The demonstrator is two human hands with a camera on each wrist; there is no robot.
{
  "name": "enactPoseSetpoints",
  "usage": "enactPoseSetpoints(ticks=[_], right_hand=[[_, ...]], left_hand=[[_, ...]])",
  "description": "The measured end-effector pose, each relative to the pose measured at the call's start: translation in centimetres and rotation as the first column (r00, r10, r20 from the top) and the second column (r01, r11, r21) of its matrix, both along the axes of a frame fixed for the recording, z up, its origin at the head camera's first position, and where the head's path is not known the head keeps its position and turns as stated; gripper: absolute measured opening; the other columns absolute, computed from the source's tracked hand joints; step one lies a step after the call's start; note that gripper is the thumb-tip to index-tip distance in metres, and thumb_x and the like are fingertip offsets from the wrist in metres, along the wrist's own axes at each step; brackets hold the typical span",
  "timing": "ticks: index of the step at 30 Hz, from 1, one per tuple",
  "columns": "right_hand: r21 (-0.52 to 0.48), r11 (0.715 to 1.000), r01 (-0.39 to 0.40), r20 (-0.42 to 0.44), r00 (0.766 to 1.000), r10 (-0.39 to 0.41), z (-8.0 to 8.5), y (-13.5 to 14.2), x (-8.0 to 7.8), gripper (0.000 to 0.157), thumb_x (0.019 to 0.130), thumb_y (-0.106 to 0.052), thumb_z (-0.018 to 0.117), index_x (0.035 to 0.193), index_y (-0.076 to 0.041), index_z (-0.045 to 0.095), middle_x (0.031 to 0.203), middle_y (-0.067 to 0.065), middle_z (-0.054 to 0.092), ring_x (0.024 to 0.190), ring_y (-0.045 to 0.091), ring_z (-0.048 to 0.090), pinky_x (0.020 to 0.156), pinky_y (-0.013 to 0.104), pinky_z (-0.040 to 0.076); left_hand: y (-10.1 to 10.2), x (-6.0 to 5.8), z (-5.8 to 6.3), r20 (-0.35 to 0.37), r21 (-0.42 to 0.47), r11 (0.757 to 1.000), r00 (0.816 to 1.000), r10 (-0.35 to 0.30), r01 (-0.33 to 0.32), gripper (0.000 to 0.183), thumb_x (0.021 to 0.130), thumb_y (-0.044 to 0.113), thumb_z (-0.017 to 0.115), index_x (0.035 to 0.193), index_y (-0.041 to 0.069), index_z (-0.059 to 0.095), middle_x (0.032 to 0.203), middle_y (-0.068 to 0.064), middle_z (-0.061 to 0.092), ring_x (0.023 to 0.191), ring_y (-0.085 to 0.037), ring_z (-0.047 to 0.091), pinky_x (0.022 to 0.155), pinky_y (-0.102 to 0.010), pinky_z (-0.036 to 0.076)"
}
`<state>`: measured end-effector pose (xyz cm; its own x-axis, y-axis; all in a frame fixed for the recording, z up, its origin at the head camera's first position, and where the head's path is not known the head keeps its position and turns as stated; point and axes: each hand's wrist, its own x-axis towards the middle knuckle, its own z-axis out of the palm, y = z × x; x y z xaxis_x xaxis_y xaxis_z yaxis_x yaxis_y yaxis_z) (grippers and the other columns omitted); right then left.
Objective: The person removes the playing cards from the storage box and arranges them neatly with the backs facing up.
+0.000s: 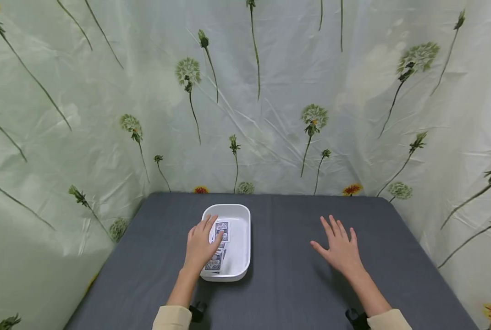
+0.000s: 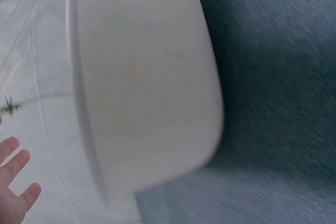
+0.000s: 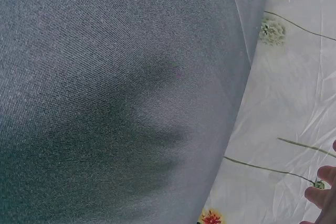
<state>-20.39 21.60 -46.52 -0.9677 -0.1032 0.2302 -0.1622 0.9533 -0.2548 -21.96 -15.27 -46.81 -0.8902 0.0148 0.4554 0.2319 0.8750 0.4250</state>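
A white rectangular tub (image 1: 241, 247) with rounded corners stands left of the middle on the dark grey cloth. Inside it, along its left side, lie several playing cards (image 1: 214, 261) with blue patterned backs up. My left hand (image 1: 201, 243) is over the tub's left side, fingers spread, hiding part of the cards and rim. In the left wrist view the outer wall of the tub (image 2: 142, 87) fills the middle, with the fingertips (image 2: 31, 192) at lower left. Well to the right, my right hand (image 1: 341, 250) hovers above the cloth with spread fingers and holds nothing.
The grey cloth-covered table (image 1: 286, 284) ends at the back against a pale curtain (image 1: 270, 114) printed with dandelions, which also hangs along both sides. Dark bands (image 1: 197, 311) sit at both wrists, by the cream sleeves (image 1: 173, 317).
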Motion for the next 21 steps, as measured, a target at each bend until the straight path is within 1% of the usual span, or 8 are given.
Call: enactPoseSetpoints(ticks=[4, 7, 10, 12, 15, 17, 18, 21], right_hand=[[-0.015, 1.0, -0.007, 0.014, 1.0, 0.007, -0.1, -0.1, -0.1, 0.079, 0.082, -0.048, 0.057, 0.143, -0.009, 0.026, 0.147, 0.022, 0.023, 0.132, 0.041, 0.023, 0.102, 0.062, 0.011], [-0.013, 1.0, -0.015, 0.026, 1.0, 0.015, -0.2, -0.1, -0.1, 0.079, 0.082, -0.048, 0.057, 0.143, -0.009, 0.025, 0.147, 0.022, 0.023, 0.132, 0.041, 0.023, 0.103, 0.062, 0.012], [-0.01, 1.0, -0.023, 0.024, 0.999, 0.023, -0.3, 0.0, -0.2, 0.079, 0.082, -0.047, 0.058, 0.143, -0.009, 0.025, 0.146, 0.022, 0.024, 0.132, 0.041, 0.024, 0.103, 0.062, 0.013], [-0.008, 1.0, -0.026, 0.023, 0.999, 0.027, -0.4, 0.0, -0.3, 0.079, 0.082, -0.046, 0.058, 0.143, -0.009, 0.025, 0.146, 0.022, 0.025, 0.132, 0.04, 0.025, 0.103, 0.061, 0.013], [-0.022, 0.999, -0.033, 0.024, 0.999, 0.034, -0.5, -0.1, -0.4, 0.078, 0.082, -0.046, 0.059, 0.143, -0.008, 0.025, 0.146, 0.023, 0.025, 0.131, 0.041, 0.025, 0.102, 0.062, 0.013], [-0.025, 0.999, -0.036, 0.028, 0.999, 0.036, -0.6, -0.2, -0.4, 0.078, 0.082, -0.046, 0.058, 0.143, -0.009, 0.025, 0.146, 0.023, 0.025, 0.131, 0.041, 0.026, 0.102, 0.062, 0.014], [-0.029, 0.999, -0.039, 0.029, 0.999, 0.039, -0.6, -0.3, -0.4, 0.078, 0.082, -0.045, 0.058, 0.143, -0.009, 0.025, 0.146, 0.023, 0.025, 0.13, 0.041, 0.026, 0.102, 0.062, 0.015], [-0.037, 0.998, -0.044, 0.021, 0.999, 0.045, -0.7, -0.7, -0.3, 0.077, 0.082, -0.044, 0.059, 0.142, -0.008, 0.027, 0.145, 0.023, 0.026, 0.129, 0.042, 0.028, 0.101, 0.062, 0.016]], left_hand=[[-1.8, 0.2, -0.8, 0.048, 0.142, 0.988, 0.997, 0.058, -0.064, 0.046, 0.082, 0.025, 0.06, 0.126, 0.012, 0.053, 0.133, -0.016, 0.048, 0.12, -0.036, 0.045, 0.096, -0.057, 0.031], [-3.0, 0.6, -1.7, 0.13, 0.281, 0.956, 0.99, 0.053, -0.088, 0.044, 0.084, 0.022, 0.059, 0.125, 0.011, 0.053, 0.136, -0.017, 0.043, 0.125, -0.038, 0.039, 0.097, -0.059, 0.029], [-3.9, 1.0, -3.0, 0.193, 0.459, 0.886, 0.981, -0.027, -0.066, 0.044, 0.086, 0.018, 0.057, 0.128, 0.008, 0.05, 0.139, -0.02, 0.038, 0.125, -0.039, 0.037, 0.098, -0.058, 0.03], [-4.1, 1.3, -3.8, 0.228, 0.575, 0.817, 0.967, -0.114, -0.039, 0.046, 0.088, 0.016, 0.055, 0.132, 0.007, 0.045, 0.14, -0.021, 0.036, 0.122, -0.038, 0.04, 0.096, -0.053, 0.035], [-4.0, 1.6, -5.4, 0.234, 0.685, 0.729, 0.945, -0.228, 0.007, 0.051, 0.088, 0.011, 0.053, 0.136, 0.003, 0.037, 0.142, -0.023, 0.032, 0.125, -0.038, 0.035, 0.101, -0.05, 0.03], [-3.9, 1.9, -6.4, 0.23, 0.717, 0.696, 0.936, -0.266, 0.021, 0.053, 0.088, 0.009, 0.052, 0.138, 0.002, 0.034, 0.144, -0.023, 0.03, 0.13, -0.037, 0.029, 0.105, -0.05, 0.022], [-3.9, 2.1, -6.8, 0.221, 0.72, 0.693, 0.937, -0.269, 0.029, 0.054, 0.088, 0.008, 0.052, 0.138, 0.001, 0.034, 0.145, -0.022, 0.028, 0.134, -0.036, 0.022, 0.107, -0.05, 0.015], [-4.1, 2.3, -7.7, 0.206, 0.728, 0.685, 0.943, -0.26, 0.03, 0.055, 0.087, 0.006, 0.052, 0.138, 0.003, 0.033, 0.146, -0.02, 0.028, 0.133, -0.035, 0.021, 0.108, -0.05, 0.013]])
